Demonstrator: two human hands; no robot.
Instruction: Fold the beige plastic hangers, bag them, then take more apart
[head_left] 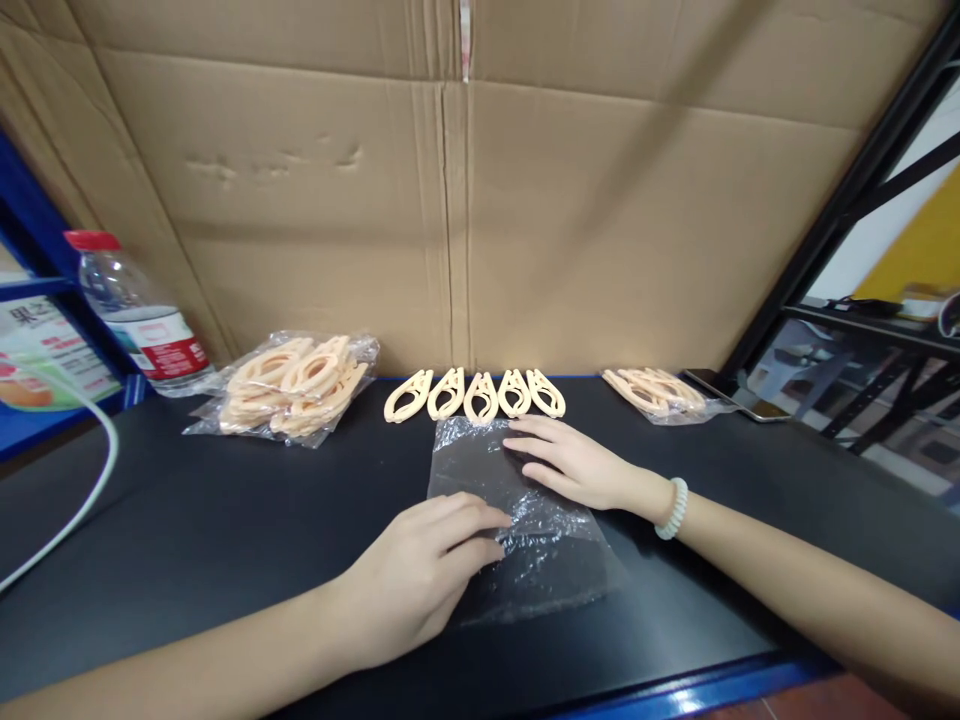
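Observation:
A clear plastic bag lies flat on the black tabletop in front of me. My right hand is open, its fingers spread over the bag's upper right part. My left hand rests at the bag's left side, fingers slightly bent and apart, fingertips touching the film; its thumb is hidden. Just beyond the bag's far edge stands a row of several beige folding hangers, in folded loop shapes. To the left is a pile of bagged beige hangers. A smaller bagged bunch of hangers sits at the right.
Cardboard walls off the table's back. A red-capped bottle stands at the left, near a white cable. At the right, a phone-like dark flat object lies beside a black metal rack. The table has a blue front edge.

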